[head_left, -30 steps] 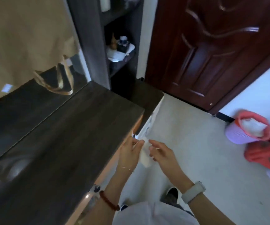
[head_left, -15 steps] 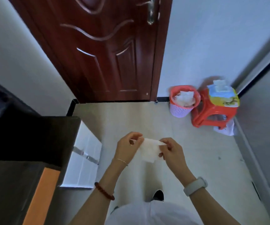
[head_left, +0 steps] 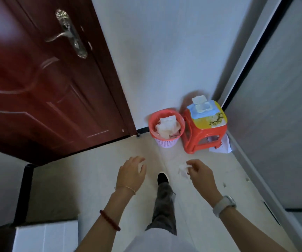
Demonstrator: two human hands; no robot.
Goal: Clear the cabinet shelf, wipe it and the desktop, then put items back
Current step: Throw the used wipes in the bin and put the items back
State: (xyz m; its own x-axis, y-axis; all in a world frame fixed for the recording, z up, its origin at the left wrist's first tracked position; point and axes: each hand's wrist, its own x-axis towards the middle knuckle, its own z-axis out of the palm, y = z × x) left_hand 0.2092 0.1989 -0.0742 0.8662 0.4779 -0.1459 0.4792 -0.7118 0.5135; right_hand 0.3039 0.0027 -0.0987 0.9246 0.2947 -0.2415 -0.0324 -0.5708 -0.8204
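Your right hand [head_left: 200,172] is pinching a crumpled white wipe [head_left: 183,170] between the thumb and the curled fingers, and the wad is poking out on the thumb side, held out in front of you above the floor [head_left: 95,179]. Your left hand [head_left: 132,171] is hanging free beside it, fingers loosely spread and holding nothing, the two hands apart with your shoe [head_left: 163,178] showing between them.

Ahead of the right hand, against the wall, the pink waste basket [head_left: 166,127] is standing just beside the orange stool [head_left: 203,132], nearly touching it. The basket is already looking full of white tissue heaped to the rim. A wipes pack [head_left: 200,107] with its flap standing open is lying on the stool top. The cabinet shelf and the desktop are not showing here.

Judging by this, you are carrying the used wipe to the basket. To do it well, bring the hand right over the rim before letting go, since a light wad tossed from a distance may drift or roll off the heap. Press it down a little if the pile is sitting high. Use the free left hand for a fresh wipe from the open pack if more wiping is needed.
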